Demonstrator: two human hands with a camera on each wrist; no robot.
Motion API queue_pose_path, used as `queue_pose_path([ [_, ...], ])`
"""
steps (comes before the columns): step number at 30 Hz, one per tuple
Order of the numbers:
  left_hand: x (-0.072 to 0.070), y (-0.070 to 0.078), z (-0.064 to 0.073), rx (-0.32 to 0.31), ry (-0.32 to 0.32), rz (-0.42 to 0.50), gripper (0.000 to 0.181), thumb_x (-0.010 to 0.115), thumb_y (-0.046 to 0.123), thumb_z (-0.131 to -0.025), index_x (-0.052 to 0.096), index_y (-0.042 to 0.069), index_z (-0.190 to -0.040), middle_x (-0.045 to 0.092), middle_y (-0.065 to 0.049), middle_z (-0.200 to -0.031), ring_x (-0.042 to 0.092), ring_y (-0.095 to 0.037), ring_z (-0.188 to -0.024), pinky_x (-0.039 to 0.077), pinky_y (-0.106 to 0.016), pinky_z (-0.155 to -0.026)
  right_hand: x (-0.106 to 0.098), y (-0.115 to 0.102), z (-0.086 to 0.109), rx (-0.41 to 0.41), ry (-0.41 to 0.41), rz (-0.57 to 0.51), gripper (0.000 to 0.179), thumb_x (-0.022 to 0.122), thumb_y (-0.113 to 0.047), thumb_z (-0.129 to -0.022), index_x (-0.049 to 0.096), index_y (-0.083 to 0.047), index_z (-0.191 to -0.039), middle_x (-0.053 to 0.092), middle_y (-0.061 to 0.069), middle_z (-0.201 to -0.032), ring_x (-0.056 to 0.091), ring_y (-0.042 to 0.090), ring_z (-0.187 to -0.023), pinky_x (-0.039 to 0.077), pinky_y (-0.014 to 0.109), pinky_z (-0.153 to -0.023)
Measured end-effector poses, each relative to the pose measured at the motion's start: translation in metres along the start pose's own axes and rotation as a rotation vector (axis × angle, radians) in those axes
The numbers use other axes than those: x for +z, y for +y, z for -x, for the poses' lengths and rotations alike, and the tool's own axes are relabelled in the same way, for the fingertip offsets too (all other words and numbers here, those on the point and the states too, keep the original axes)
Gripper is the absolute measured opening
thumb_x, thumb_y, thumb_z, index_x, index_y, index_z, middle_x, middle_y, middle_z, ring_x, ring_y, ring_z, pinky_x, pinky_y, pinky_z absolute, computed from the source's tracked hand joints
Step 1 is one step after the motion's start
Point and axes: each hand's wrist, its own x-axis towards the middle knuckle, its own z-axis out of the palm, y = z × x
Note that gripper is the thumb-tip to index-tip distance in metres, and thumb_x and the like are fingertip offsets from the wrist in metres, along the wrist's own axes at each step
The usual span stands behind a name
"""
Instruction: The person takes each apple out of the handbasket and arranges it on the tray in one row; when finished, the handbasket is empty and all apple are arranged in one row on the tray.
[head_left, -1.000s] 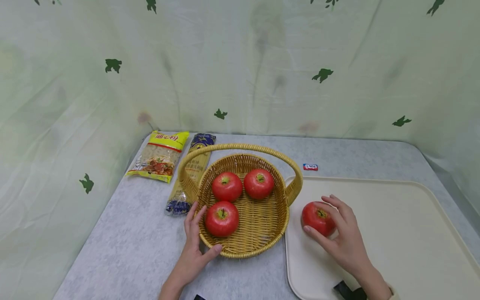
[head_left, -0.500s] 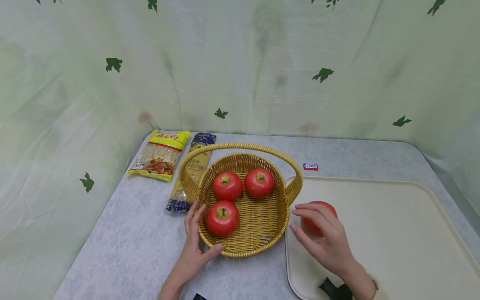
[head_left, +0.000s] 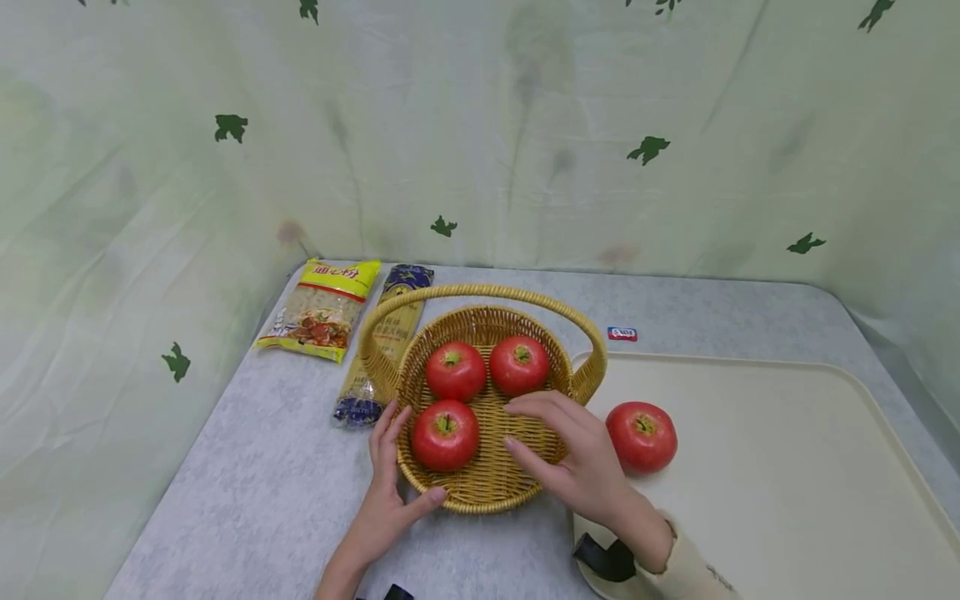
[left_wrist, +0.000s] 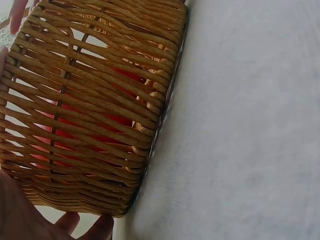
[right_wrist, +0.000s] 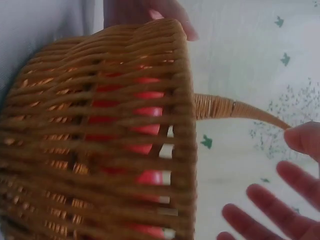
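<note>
Right hand [head_left: 573,454] — moved from apple [head_left: 642,437] on tray [head_left: 772,467] — now over basket [head_left: 483,493].

A yellow bag [head_left: 321,310] lies far left on the grey table [head_left: 247,492], a long packet [head_left: 394,329] just right of it. Far right of centre: a small red packet [head_left: 622,334]. Patterned curtain [head_left: 540,192] behind.

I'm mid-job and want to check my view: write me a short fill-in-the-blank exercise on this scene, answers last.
1. The wicker basket holds ____ apples.
2. The lone apple on the tray is coloured ____.
3. The left hand holds the basket's side; the right hand, above the basket, grips ____.
4. In the head view, the yellow-topped bag lies to the ____ of the blue-ended packet.
Missing words: three; red; nothing; left.
</note>
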Motion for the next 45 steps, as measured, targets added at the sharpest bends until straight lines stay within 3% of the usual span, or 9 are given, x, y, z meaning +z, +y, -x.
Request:
queue_pose_path([
  [9, -0.001, 0.0, 0.0, 0.007, -0.017, -0.003, 0.1, 0.076, 0.007, -0.078, 0.011, 0.019, -0.153, -0.009, 0.006, -0.155, -0.011, -0.025, -0.139, 0.009, -0.075, -0.094, 0.024, -0.001, -0.012, 0.237, -0.208, 0.126, 0.045, 0.067, -0.044, -0.087, 0.06, -0.024, -0.127, 0.054, -0.012, -0.124, 0.051, 0.007, -0.113, 0.046, 0.036, -0.089],
  [15, -0.002, 0.001, 0.0, -0.005, -0.031, 0.016, 0.1, 0.076, 0.008, -0.079, 0.01, 0.02, -0.153, -0.01, 0.007, -0.155, -0.014, -0.026, -0.139, 0.009, -0.076, -0.093, 0.037, -0.003, -0.018, 0.347, -0.345, 0.204, 0.05, 0.062, -0.052, -0.087, 0.058, -0.028, -0.131, 0.053, -0.001, -0.131, 0.054, 0.019, -0.111, 0.044, 0.047, -0.088],
  [22, -0.002, 0.002, 0.0, -0.006, -0.033, 0.02, 0.1, 0.076, 0.007, -0.079, 0.01, 0.02, -0.153, -0.01, 0.008, -0.154, -0.013, -0.026, -0.139, 0.009, -0.075, -0.094, 0.049, -0.002, -0.021, 0.387, -0.452, 0.241, 0.051, 0.057, -0.054, -0.089, 0.055, -0.031, -0.134, 0.05, 0.009, -0.135, 0.054, 0.03, -0.113, 0.042, 0.054, -0.089],
  [28, -0.002, 0.002, 0.0, -0.001, -0.029, 0.013, 0.101, 0.077, 0.009, -0.078, 0.011, 0.02, -0.153, -0.01, 0.007, -0.154, -0.013, -0.026, -0.139, 0.01, -0.074, -0.095, 0.056, -0.002, -0.024, 0.428, -0.511, 0.248, 0.051, 0.058, -0.052, -0.09, 0.053, -0.031, -0.136, 0.049, 0.012, -0.136, 0.053, 0.03, -0.113, 0.042, 0.055, -0.088],
  [36, -0.003, 0.0, 0.001, 0.002, -0.032, 0.005, 0.1, 0.077, 0.009, -0.079, 0.01, 0.02, -0.153, -0.011, 0.007, -0.154, -0.013, -0.026, -0.139, 0.009, -0.075, -0.095, 0.062, -0.001, -0.027, 0.487, -0.544, 0.202, 0.053, 0.06, -0.052, -0.088, 0.05, -0.031, -0.135, 0.052, 0.005, -0.129, 0.058, 0.022, -0.101, 0.049, 0.044, -0.08],
  [45, -0.003, 0.0, 0.001, -0.013, -0.031, 0.006, 0.099, 0.076, 0.007, -0.079, 0.01, 0.02, -0.153, -0.01, 0.007, -0.154, -0.012, -0.025, -0.139, 0.01, -0.074, -0.096, 0.069, 0.004, -0.031, 0.525, -0.569, 0.139, 0.053, 0.065, -0.052, -0.085, 0.046, -0.024, -0.126, 0.054, 0.007, -0.117, 0.058, 0.02, -0.099, 0.048, 0.038, -0.081],
])
